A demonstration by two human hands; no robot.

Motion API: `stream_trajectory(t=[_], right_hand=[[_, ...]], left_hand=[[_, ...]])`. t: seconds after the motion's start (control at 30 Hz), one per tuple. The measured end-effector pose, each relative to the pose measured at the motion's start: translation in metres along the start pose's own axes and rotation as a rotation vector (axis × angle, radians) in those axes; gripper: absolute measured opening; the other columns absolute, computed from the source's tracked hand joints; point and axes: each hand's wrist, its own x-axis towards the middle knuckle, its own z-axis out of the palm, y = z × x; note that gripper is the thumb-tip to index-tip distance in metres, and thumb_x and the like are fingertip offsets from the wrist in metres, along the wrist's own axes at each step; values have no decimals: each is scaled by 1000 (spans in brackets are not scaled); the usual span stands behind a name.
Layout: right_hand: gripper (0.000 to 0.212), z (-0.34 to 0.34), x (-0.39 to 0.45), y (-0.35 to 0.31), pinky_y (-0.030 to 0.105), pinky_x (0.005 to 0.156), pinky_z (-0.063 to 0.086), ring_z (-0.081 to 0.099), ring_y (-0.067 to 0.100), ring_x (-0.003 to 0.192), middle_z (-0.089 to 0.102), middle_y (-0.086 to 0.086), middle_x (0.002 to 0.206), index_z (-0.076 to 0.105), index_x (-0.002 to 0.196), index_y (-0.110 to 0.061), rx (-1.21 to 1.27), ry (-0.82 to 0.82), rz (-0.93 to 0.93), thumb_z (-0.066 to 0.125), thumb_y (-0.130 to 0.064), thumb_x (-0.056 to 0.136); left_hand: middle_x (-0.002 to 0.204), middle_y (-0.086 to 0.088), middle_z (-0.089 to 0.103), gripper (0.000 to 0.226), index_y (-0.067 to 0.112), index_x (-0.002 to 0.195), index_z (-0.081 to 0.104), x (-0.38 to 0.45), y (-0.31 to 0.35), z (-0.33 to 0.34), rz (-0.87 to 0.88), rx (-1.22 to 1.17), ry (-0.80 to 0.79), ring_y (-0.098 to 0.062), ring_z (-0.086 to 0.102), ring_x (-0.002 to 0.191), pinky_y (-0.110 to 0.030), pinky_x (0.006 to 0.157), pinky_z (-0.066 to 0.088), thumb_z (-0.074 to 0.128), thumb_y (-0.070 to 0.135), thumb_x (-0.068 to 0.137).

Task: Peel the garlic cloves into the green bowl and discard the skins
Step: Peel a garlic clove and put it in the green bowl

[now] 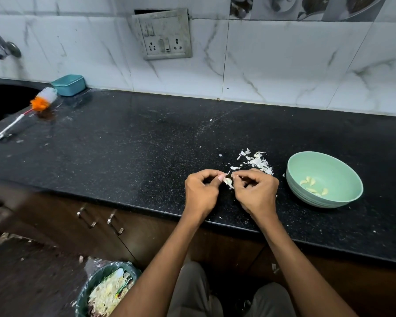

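My left hand (201, 191) and my right hand (254, 191) meet over the black counter (124, 145), both pinching one garlic clove (228, 181) between their fingertips; loose white skin hangs from it. A pile of garlic skins (257, 161) lies on the counter just beyond my right hand. The green bowl (343, 170) stands to the right of the hands and holds several peeled cloves (313, 186).
A bin (92, 284) lined with a dark bag and full of skins and scraps stands on the floor below the counter, left of my knees. A bottle brush (32, 110), a teal box (68, 84) and the sink lie far left. Skin flecks dot the counter.
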Motion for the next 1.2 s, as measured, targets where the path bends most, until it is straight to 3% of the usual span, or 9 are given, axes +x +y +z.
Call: stream_trajectory(t=[0.13, 0.27, 0.33, 0.43, 0.5, 0.57, 0.7, 1.0, 1.2], right_hand=[[9, -2, 4, -1, 19, 55, 50, 61, 5, 52, 71, -6, 65, 81, 76, -14, 6, 134, 140, 86, -6, 76], [6, -4, 5, 2, 12, 56, 46, 55, 1, 45, 64, -10, 55, 81, 80, -11, -31, 136, 217, 83, -6, 81], [21, -4, 6, 5, 14, 74, 54, 66, 2, 67, 74, -1, 77, 80, 98, -7, -80, 117, 201, 72, 6, 83], [54, -2, 7, 7, 9, 88, 46, 67, 16, 94, 71, 8, 109, 70, 126, -2, -172, 60, 101, 57, 19, 78], [53, 0, 8, 5, 24, 84, 51, 63, 17, 89, 68, 5, 106, 70, 128, -5, -203, 34, 20, 61, 15, 80], [36, 1, 5, 2, 32, 73, 53, 60, 13, 75, 68, 1, 96, 76, 116, -8, -190, 3, -56, 68, 6, 85], [14, 0, -4, -5, 25, 62, 50, 59, 10, 61, 69, -3, 81, 79, 93, -12, -183, -105, -182, 71, -7, 83], [18, 1, -7, -5, 34, 59, 54, 60, 15, 60, 67, -3, 72, 81, 92, -14, -192, -171, -234, 68, -18, 80], [11, 2, -6, -1, 29, 60, 52, 61, 10, 61, 70, -4, 76, 82, 91, -15, -177, -152, -231, 75, -15, 82]], left_hand=[[84, 1, 78, 16, 21, 86, 80, 1, -1, 0, -29, -37, 15, -15, 62, 70, -33, 71, 55, 71, 9, 93], [86, 3, 78, 18, 22, 87, 80, 1, -2, -1, -35, -24, 11, -14, 63, 72, -35, 73, 57, 70, 9, 93], [88, 4, 78, 20, 23, 88, 80, 1, -3, -1, -37, -7, -1, -12, 66, 78, -36, 77, 58, 68, 9, 94], [88, 3, 77, 19, 24, 91, 80, 2, -4, 1, -25, 38, -17, -9, 64, 74, -35, 73, 57, 66, 11, 96], [88, 5, 77, 17, 21, 94, 80, 1, -3, 1, -6, 62, -21, -7, 65, 75, -32, 75, 56, 66, 12, 96], [89, 7, 77, 16, 18, 95, 80, 2, -2, 1, 32, 88, -19, -6, 69, 83, -23, 79, 55, 67, 9, 95], [90, 7, 78, 17, 16, 94, 79, 2, -3, 2, 78, 100, -28, -4, 72, 85, -18, 80, 55, 69, 2, 91], [85, 5, 78, 20, 16, 89, 80, 1, -8, 4, 73, 94, 11, -8, 75, 81, -29, 78, 61, 73, -3, 86], [81, 6, 78, 22, 14, 89, 81, -2, -6, 3, 99, 174, 0, -8, 75, 76, -34, 76, 63, 70, -5, 84]])
